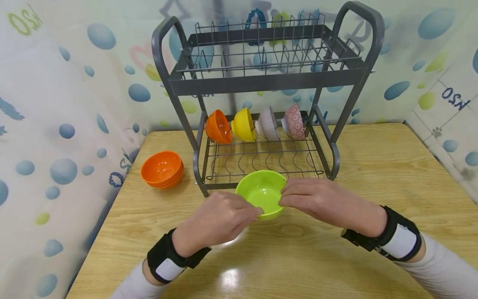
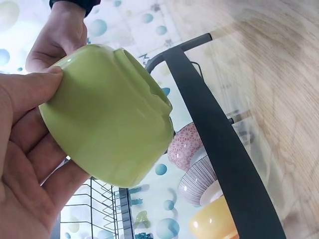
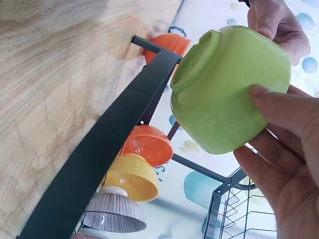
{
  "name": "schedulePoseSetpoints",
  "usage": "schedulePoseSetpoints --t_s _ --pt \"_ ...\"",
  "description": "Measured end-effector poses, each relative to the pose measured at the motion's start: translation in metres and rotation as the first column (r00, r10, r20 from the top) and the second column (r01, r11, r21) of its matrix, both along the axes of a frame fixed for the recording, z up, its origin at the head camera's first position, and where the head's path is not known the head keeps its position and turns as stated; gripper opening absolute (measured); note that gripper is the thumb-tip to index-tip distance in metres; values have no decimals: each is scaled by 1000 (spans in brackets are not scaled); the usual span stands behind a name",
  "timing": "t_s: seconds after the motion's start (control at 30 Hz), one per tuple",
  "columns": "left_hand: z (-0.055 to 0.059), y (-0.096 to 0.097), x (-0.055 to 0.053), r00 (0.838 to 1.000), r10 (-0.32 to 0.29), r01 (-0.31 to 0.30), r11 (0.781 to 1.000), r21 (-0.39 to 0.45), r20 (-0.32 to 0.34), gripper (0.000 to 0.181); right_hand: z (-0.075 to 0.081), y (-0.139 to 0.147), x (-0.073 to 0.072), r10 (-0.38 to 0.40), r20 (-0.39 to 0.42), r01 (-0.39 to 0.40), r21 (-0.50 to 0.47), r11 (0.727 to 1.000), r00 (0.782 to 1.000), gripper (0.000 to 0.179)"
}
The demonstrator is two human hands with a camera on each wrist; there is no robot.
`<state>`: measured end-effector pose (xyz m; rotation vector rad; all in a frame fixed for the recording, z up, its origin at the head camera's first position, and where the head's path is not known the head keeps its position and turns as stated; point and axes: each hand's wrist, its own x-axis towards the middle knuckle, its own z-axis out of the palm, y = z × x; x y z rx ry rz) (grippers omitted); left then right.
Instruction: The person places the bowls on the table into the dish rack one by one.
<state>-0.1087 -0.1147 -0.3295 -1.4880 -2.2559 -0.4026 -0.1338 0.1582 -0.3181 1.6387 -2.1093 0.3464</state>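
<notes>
Both hands hold one lime-green bowl (image 1: pixel 261 191) by its rim, in front of the dish rack. On the bowl's near left side, my left hand (image 1: pixel 224 218) pinches the rim between thumb and fingers. My right hand (image 1: pixel 317 197) grips the opposite side the same way. The wrist views show the bowl's smooth outer wall (image 2: pixel 104 114) and its foot ring (image 3: pixel 197 59), with a thumb on the outside and fingers at the rim. The bowl's inside faces up toward the head camera and holds nothing.
A grey two-tier dish rack (image 1: pixel 267 85) stands at the back. On its lower tier, an orange bowl (image 1: pixel 218 126), a yellow bowl (image 1: pixel 243 125), a striped bowl (image 1: pixel 268 123) and a pink patterned bowl (image 1: pixel 295 121) lean in a row. Stacked orange bowls (image 1: pixel 162 168) sit left on the wooden table (image 1: pixel 123 249).
</notes>
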Motion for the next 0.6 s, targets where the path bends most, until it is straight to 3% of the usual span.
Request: schedulePoseSetpoints --t_s 0.17,0.37,0.5,0.6 --pt "1 0 -1 1000 -12 12 999 33 15 12 2 2 -2 14 -4 -14 -25 1000 1000 15" --pt "7 -10 -5 1000 1 -5 979 204 18 29 7 4 -5 16 4 -16 -48 999 1000 25" --pt "11 -21 -7 998 60 -64 939 338 23 31 11 6 -9 12 5 -12 -71 997 1000 21" --pt "13 -32 -12 986 163 -159 888 431 29 30 14 9 -12 7 28 -5 -101 995 1000 19"
